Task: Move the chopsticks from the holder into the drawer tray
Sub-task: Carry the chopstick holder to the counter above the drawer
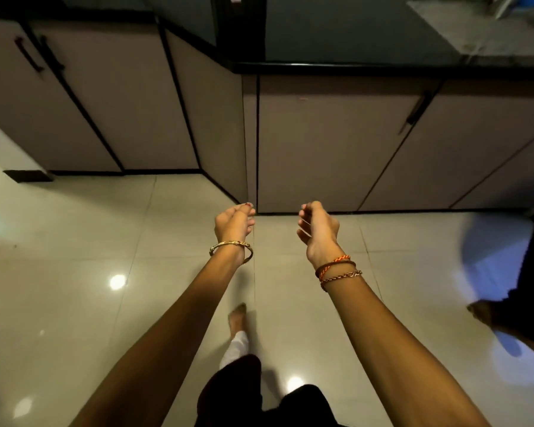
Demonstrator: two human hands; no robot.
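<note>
Fingers (248, 211) of both hands curl loosely inward and grip nothing, as a person stands barefoot on a pale tiled floor (74, 272) facing a run of lower kitchen cabinets (336, 143). Neither the chopsticks, nor their holder, nor the drawer tray appears anywhere in the head view, so where they lie relative to the hands cannot be told; the likeliest guess is that they sit up on the dark bench (367, 35) or behind one of the cabinet fronts, both ahead of and above the hands.

The cabinets fill the upper half of the view, taupe panels edged in black, meeting at an inside corner just beyond the fingertips. The bench runs along the top, its black lip overhanging the doors. A dark bar handle (415, 110) stands on the door to the right of the corner, and two more handles (28, 55) on the far-left doors; all fronts look shut.

The left hand (233, 224) and right hand (318, 231) hover side by side at the same reach, near each other but apart, palms turned partly toward one another. Neither is plainly nearer to any handle, though the right hand is on the side of the closest one.

A gold bangle (231, 248) rings the left wrist; cord and chain bracelets (336, 268) ring the right. One bare foot (238, 317) shows below, and another person's blurred foot (481, 312) at the right edge.
</note>
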